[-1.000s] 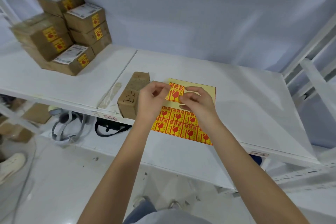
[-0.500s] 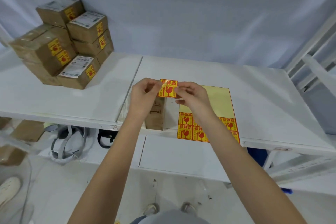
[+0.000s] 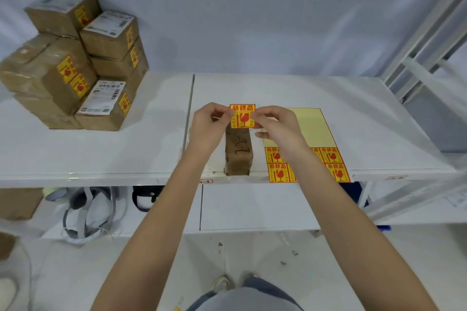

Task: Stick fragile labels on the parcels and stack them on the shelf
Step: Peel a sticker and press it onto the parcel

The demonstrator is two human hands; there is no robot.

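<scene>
Both hands up over shelf (image 3: pixel 328 98), approx centre of view. Left hand (image 3: pixel 208 125) pinches left edge of one peeled label (image 3: pixel 242 116); right hand (image 3: pixel 276 122) pinches its right edge. Label held flat, face to camera, above far end of small brown parcel (image 3: pixel 238 156) lying on shelf near front edge. Label sheet (image 3: pixel 309 131) at 3 o'clock of parcel, top rows bare. Stack of labelled parcels (image 3: pixel 75 63) at 10 o'clock, well apart.

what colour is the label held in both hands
Yellow with red print and border, the label; head view.
</scene>
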